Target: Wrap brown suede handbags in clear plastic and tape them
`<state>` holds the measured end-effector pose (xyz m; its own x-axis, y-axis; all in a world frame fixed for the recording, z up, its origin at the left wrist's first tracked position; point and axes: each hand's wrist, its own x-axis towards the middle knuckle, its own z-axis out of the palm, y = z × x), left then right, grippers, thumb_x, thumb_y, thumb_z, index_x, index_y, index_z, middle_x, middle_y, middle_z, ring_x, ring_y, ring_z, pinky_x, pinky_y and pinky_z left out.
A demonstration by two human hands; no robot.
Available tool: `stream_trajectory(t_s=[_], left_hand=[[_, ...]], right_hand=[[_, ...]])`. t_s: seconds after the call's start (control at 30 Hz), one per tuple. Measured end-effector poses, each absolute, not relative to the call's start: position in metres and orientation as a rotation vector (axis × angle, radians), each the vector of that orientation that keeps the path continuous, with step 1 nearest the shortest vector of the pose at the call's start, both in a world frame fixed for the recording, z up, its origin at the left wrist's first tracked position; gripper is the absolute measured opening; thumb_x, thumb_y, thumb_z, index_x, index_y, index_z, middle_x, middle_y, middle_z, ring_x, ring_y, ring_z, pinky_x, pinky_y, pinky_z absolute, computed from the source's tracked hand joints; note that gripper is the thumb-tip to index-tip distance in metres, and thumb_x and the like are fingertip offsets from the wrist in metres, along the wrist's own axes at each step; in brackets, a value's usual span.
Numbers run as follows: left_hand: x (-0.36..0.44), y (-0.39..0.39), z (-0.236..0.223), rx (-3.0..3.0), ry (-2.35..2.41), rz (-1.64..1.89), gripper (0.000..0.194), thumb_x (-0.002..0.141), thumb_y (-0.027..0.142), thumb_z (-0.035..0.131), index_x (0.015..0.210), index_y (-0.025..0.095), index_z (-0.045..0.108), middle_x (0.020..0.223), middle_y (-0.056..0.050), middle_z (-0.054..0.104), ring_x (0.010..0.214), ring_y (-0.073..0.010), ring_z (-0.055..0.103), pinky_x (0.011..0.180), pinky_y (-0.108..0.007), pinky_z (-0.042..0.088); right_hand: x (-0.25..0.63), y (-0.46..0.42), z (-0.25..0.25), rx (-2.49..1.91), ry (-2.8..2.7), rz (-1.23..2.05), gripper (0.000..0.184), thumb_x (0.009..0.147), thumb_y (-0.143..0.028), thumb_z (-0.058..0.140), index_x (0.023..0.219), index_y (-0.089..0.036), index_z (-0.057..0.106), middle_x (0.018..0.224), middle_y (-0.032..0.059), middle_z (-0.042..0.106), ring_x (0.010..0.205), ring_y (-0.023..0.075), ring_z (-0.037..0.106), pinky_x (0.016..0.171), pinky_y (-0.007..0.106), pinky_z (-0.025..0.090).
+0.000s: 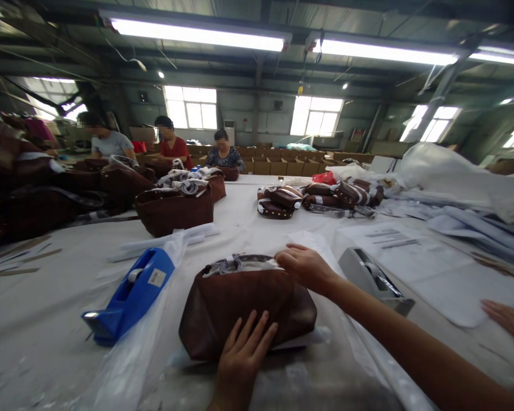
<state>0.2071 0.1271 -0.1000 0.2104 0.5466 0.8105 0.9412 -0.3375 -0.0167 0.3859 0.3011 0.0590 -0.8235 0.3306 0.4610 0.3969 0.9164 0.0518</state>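
Note:
A dark brown leather handbag (244, 302) stands on the table before me, with a wrapped handle (257, 261) and white packing along its top opening. My left hand (245, 354) lies against the bag's front, fingers stretched and spread. At the top right edge of the bag, the fingers of my right hand (304, 265) are curled together in a pinch beside the white packing. What lies between those fingertips is hidden. A blue tape dispenser (132, 294) rests left of the bag, and a grey tape dispenser (374, 279) is to its right.
Clear plastic sheeting (132, 348) lies under the work area. More brown handbags (175, 208) stand ahead, and wrapped brown pieces (278, 202) lie beyond. Another person's hand (508, 319) rests by white sheets (437, 274) at the right. Several people sit across the table.

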Motion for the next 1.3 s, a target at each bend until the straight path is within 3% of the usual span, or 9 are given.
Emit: stream_trajectory(t_s=[0.1, 0.3, 0.43, 0.53, 0.67, 0.77, 0.9, 1.07, 1.3], left_hand=[[0.206, 0.124, -0.096, -2.010, -1.387, -0.948, 0.041, 0.106, 0.026, 0.033, 0.141, 0.033, 0.053, 0.145, 0.006, 0.055, 0.134, -0.0165, 0.052, 0.117, -0.036, 0.035], [0.204, 0.121, -0.093, -2.054, -1.384, -0.816, 0.045, 0.103, 0.018, 0.037, 0.145, 0.030, 0.048, 0.147, 0.002, 0.053, 0.133, -0.0196, 0.053, 0.110, -0.039, 0.045], [0.204, 0.121, -0.094, -2.053, -1.395, -0.790, 0.048, 0.101, 0.013, 0.039, 0.145, 0.030, 0.048, 0.145, 0.001, 0.055, 0.134, -0.0206, 0.052, 0.109, -0.040, 0.046], [0.204, 0.121, -0.095, -2.043, -1.382, -0.795, 0.051, 0.100, 0.010, 0.037, 0.145, 0.031, 0.048, 0.142, 0.002, 0.058, 0.132, -0.0197, 0.054, 0.108, -0.040, 0.046], [0.205, 0.122, -0.097, -2.040, -1.390, -0.792, 0.052, 0.099, 0.008, 0.038, 0.144, 0.031, 0.050, 0.144, 0.001, 0.056, 0.130, -0.0204, 0.056, 0.106, -0.040, 0.048], [0.207, 0.123, -0.101, -1.998, -1.409, -0.878, 0.053, 0.098, 0.007, 0.038, 0.142, 0.033, 0.052, 0.142, 0.002, 0.057, 0.125, -0.0198, 0.060, 0.107, -0.042, 0.048], [0.208, 0.123, -0.102, -1.993, -1.422, -0.928, 0.053, 0.098, 0.008, 0.040, 0.142, 0.035, 0.051, 0.138, 0.002, 0.061, 0.117, -0.0171, 0.064, 0.108, -0.040, 0.047], [0.208, 0.124, -0.101, -1.985, -1.383, -0.892, 0.051, 0.098, 0.008, 0.041, 0.141, 0.032, 0.054, 0.136, 0.001, 0.063, 0.123, -0.0191, 0.061, 0.109, -0.040, 0.047], [0.205, 0.122, -0.094, -2.026, -1.375, -0.783, 0.052, 0.098, 0.008, 0.041, 0.144, 0.030, 0.050, 0.144, -0.001, 0.056, 0.134, -0.0199, 0.053, 0.110, -0.040, 0.045]], right_hand=[[0.401, 0.251, 0.046, -0.267, -2.649, -0.240, 0.020, 0.100, -0.013, 0.047, 0.101, -0.020, 0.066, 0.098, 0.0058, 0.076, 0.086, 0.0172, 0.072, 0.089, 0.033, 0.055], [0.429, 0.198, 0.021, -0.069, -2.592, -0.088, 0.038, 0.097, -0.024, 0.059, 0.135, -0.023, 0.056, 0.111, 0.0065, 0.076, 0.080, 0.0163, 0.073, 0.073, 0.028, 0.060], [0.435, 0.220, 0.007, -0.524, -2.239, 0.082, 0.039, 0.096, -0.021, 0.057, 0.135, -0.025, 0.057, 0.114, 0.0077, 0.074, 0.100, 0.0197, 0.072, 0.087, 0.032, 0.060], [0.421, 0.251, 0.003, -0.864, -2.209, 0.219, 0.047, 0.091, -0.013, 0.052, 0.136, -0.025, 0.057, 0.132, 0.0101, 0.065, 0.122, 0.0251, 0.062, 0.104, 0.044, 0.053], [0.389, 0.280, 0.007, -0.810, -2.562, 0.475, 0.078, 0.072, -0.011, 0.063, 0.147, -0.020, 0.047, 0.155, 0.0142, 0.043, 0.144, 0.0321, 0.038, 0.119, 0.052, 0.033], [0.366, 0.291, 0.014, -0.712, -2.757, 0.632, 0.089, 0.067, -0.017, 0.071, 0.151, -0.019, 0.042, 0.158, 0.0156, 0.037, 0.146, 0.0348, 0.033, 0.120, 0.052, 0.029], [0.351, 0.296, 0.018, -0.507, -2.740, 0.705, 0.076, 0.071, -0.020, 0.073, 0.144, -0.018, 0.052, 0.146, 0.0131, 0.054, 0.135, 0.0305, 0.050, 0.115, 0.043, 0.038], [0.358, 0.298, 0.012, -0.523, -2.485, 0.724, 0.034, 0.088, -0.020, 0.057, 0.118, -0.025, 0.073, 0.123, 0.0042, 0.072, 0.114, 0.0234, 0.067, 0.104, 0.038, 0.050], [0.397, 0.279, 0.001, -0.672, -2.127, 0.880, 0.027, 0.088, -0.024, 0.059, 0.108, -0.024, 0.077, 0.106, 0.0020, 0.078, 0.098, 0.0250, 0.074, 0.090, 0.038, 0.060]])
